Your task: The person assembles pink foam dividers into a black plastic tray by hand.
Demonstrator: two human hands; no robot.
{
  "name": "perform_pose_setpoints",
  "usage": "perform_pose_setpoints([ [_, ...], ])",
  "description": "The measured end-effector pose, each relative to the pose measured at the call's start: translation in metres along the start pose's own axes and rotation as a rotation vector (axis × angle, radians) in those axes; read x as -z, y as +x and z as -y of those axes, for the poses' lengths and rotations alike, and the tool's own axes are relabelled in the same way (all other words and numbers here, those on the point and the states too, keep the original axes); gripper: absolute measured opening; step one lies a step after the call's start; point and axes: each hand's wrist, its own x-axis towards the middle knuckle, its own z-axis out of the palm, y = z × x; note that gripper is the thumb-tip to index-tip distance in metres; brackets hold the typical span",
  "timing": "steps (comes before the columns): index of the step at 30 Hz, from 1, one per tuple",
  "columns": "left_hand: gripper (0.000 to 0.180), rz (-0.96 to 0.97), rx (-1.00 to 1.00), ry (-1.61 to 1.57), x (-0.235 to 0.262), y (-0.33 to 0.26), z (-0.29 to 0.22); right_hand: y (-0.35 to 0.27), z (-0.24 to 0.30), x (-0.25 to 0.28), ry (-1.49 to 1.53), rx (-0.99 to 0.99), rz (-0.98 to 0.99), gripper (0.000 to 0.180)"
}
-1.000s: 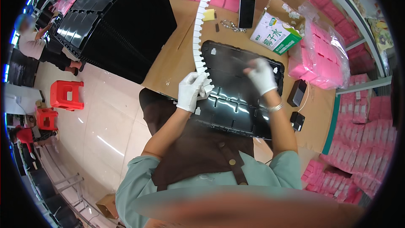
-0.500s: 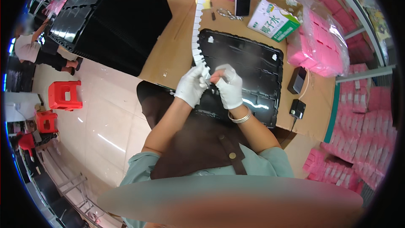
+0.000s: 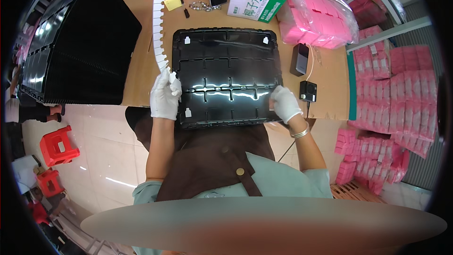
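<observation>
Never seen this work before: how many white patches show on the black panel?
3: upper-left patch, upper-right patch, lower-left patch. The right hand may hide another.

"What covers the hands?"
"White fabric gloves. The left hand (image 3: 164, 98) wears a white glove (image 3: 164, 107) reaching the wrist. The right hand (image 3: 285, 105) has a matching glove (image 3: 289, 109), though some fingertips (image 3: 272, 103) look uncovered; blur hides which ones."
"Any jewellery?"
"Silvery bangles (image 3: 300, 133), stacked together, circle the right wrist just beyond the glove's edge."
"And the clothes?"
"A pale sage-green shirt (image 3: 278, 174) with short, loose sleeves (image 3: 317, 182). Over it lies a dark brown bib apron (image 3: 198, 167), softly creased."
"How's that fastened?"
"A brown shoulder strap (image 3: 248, 185) crosses the shirt from the apron's upper edge, bearing a round, brass-coloured button (image 3: 240, 172)."
</observation>
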Motion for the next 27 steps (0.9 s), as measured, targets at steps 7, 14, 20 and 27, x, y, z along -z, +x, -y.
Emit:
perform_pose_setpoints([
  [7, 0.018, -0.031, -0.056, 0.098, -0.004, -0.004, 0.002, 0.006, 0.004, -0.003, -0.087, -0.092, 0.043, 0.008],
  [14, 0.02, -0.103, -0.104, 0.183, 0.0, -0.006, -0.001, 0.002, -0.027, 0.01, 0.332, 0.144, 0.14, 0.019],
  [20, 0.022, -0.116, -0.181, 0.236, 0.014, 0.002, -0.009, 0.038, -0.038, 0.016, 0.942, -0.224, 0.171, 0.012],
  [27, 0.02, -0.15, -0.237, 0.346, 0.004, -0.002, -0.012, 0.178, -0.057, 0.006, 0.121, -0.152, -0.435, 0.011],
])
